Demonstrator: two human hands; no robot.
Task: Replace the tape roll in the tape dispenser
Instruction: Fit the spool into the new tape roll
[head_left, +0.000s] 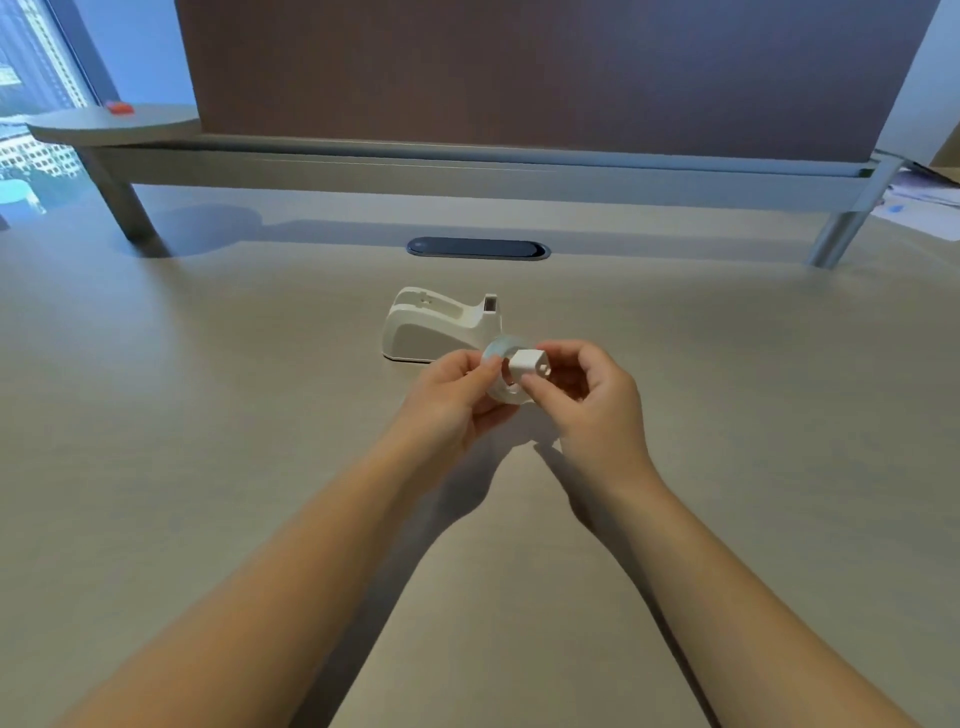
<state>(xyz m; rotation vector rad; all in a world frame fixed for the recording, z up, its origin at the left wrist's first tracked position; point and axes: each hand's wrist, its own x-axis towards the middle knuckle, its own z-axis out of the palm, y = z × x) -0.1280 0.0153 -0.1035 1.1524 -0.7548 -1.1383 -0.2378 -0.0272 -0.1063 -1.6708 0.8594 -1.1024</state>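
A white tape dispenser (436, 330) stands on the desk, its roll cradle empty and its cutter end to the right. Just in front of it, above the desk, my left hand (454, 402) pinches a clear tape roll (504, 349) by its rim. My right hand (589, 395) grips a small white spindle core (527, 364) with thumb and fingers. The core's end sits at the roll's centre hole. Part of the roll is hidden behind the core and my fingers.
The beige desk (208, 389) stretches wide on both sides. A dark oval cable grommet (477, 248) lies behind the dispenser. A partition panel on metal legs (836, 234) closes off the back. Papers (919, 202) lie at far right, and a round shelf with a red object (120, 108) at far left.
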